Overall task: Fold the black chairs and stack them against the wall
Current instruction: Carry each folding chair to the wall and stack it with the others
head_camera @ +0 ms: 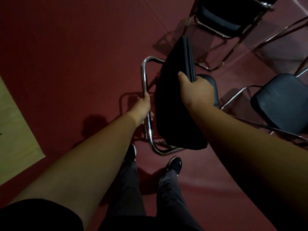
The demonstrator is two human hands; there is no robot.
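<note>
A black padded folding chair (173, 97) with a chrome tube frame is in front of me, its seat tipped up on edge. My left hand (143, 109) grips the chrome tube of the frame on the chair's left side. My right hand (195, 90) holds the raised edge of the black seat, thumb on the near face and fingers hidden behind it. The chair's lower frame loop sits just above my shoes.
Two more black chairs stand unfolded: one at the top right (221, 19), one at the right (281, 100), both close to the held chair. Dark red carpet (75, 55) spreads to the left. A pale wooden floor strip (15, 130) lies at the far left. My shoes (175, 164) are below.
</note>
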